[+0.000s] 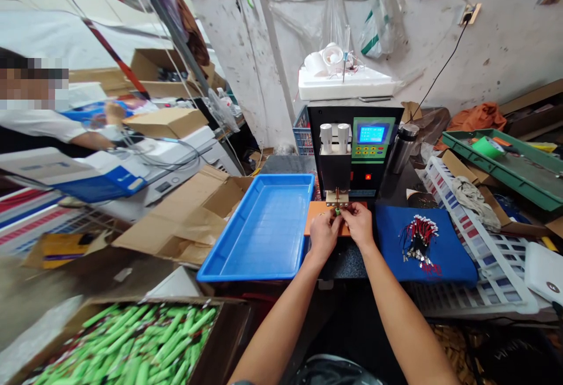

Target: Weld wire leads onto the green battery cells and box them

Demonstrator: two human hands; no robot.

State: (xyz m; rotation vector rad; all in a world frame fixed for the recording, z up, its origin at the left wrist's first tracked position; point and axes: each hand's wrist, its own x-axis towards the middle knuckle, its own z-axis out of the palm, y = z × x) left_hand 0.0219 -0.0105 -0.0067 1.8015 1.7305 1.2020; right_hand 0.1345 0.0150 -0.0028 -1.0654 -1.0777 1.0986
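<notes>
My left hand [324, 232] is closed in a pinch around a small green cylinder [338, 212], of which only the end shows. From the other side, my right hand [358, 225] has its fingertips pinched together right beside the cylinder; whatever is between them is too small to make out. Both hands rest over an orange board [313, 212], just under the electrode tips of a black spot welder [336, 171] with a lit blue screen. A bunch of red and black wire leads [422, 235] lies to the right on a blue cloth [391, 244].
A blue tray [259, 227] stands left of my hands. Lower left, a cardboard box [229, 326] holds many green cylinders. White plastic crates [497, 279] and a green tray [497, 171] flank the right side. A co-worker [39, 121] sits far left.
</notes>
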